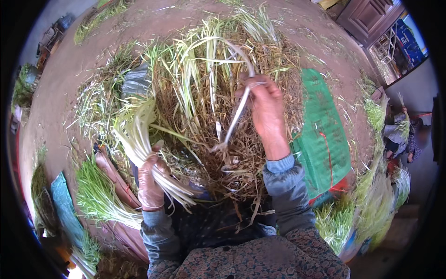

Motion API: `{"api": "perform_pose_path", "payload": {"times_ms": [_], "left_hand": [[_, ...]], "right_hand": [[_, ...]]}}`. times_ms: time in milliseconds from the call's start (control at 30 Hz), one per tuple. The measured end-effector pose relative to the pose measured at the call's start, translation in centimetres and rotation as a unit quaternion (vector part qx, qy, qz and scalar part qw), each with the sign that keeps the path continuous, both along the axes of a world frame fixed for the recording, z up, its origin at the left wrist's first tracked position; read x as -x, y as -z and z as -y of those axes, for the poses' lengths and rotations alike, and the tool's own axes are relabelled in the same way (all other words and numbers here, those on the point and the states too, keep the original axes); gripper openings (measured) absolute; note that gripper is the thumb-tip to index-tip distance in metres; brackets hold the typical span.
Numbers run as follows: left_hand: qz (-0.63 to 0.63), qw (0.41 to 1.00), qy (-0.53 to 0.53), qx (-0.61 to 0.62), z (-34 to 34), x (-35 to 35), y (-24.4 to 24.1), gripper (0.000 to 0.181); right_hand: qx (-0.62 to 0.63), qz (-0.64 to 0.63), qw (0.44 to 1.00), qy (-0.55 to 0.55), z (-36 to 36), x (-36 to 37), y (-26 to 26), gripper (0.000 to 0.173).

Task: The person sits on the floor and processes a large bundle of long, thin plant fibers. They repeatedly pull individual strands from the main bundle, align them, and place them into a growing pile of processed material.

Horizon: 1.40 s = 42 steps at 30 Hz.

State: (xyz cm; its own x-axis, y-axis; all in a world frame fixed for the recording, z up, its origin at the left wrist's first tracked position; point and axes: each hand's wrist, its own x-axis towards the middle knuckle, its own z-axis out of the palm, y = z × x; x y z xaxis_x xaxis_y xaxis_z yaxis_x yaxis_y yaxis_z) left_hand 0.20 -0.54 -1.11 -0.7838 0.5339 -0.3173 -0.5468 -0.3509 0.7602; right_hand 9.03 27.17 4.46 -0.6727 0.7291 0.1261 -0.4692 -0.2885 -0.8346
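Observation:
My left hand [152, 183], in what looks like a thin clear glove, is closed around a bundle of pale-stemmed leafy greens [134, 136]. Its leaves point up and away, and the white stem ends fan out toward my lap. Between the fingers of my right hand [268, 108] is a single long stalk [238, 117], slightly blurred. The stalk's leaf arches over to the left, and its root end hangs down. Below and beyond both hands lies a large heap of untrimmed stalks [195, 90] with dry brown leaves and tangled roots.
A green woven sack [325, 132] lies right of the heap. To my left, cleaner greens [101, 195] rest near a brownish sheet [116, 178]. More bundles [376, 195] stand at right, near another person [397, 132] holding greens. Leaf scraps litter the floor [139, 21].

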Motion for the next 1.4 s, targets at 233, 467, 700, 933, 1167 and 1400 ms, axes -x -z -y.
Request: {"api": "perform_pose_path", "payload": {"times_ms": [233,467,700,933,1167,1400], "left_hand": [[-0.069,0.995,0.061,0.043,-4.7,-3.0,-3.3,0.034],[0.048,0.988,0.059,-0.135,-2.7,-0.3,-1.1,0.027],[0.087,0.957,0.018,-0.275,1.2,7.4,-2.2,0.016],[-0.069,0.903,-0.021,-0.424,0.5,9.9,-7.7,0.012],[0.011,0.859,0.048,-0.510,2.1,12.3,-9.3,0.015],[0.134,0.889,0.068,-0.432,-1.3,5.0,-4.0,0.023]], "right_hand": [[-0.151,-0.042,0.985,-0.074,7.2,7.0,1.4,0.007],[-0.209,0.098,0.954,-0.190,12.3,0.4,8.1,0.041],[-0.379,0.258,0.861,-0.217,9.0,-5.6,9.6,0.017],[-0.596,0.349,0.707,-0.151,8.9,-5.3,8.0,0.015],[-0.558,0.306,0.767,-0.090,7.9,-5.7,10.7,0.021],[0.019,0.023,0.996,-0.086,12.1,-0.5,5.5,0.037]]}}
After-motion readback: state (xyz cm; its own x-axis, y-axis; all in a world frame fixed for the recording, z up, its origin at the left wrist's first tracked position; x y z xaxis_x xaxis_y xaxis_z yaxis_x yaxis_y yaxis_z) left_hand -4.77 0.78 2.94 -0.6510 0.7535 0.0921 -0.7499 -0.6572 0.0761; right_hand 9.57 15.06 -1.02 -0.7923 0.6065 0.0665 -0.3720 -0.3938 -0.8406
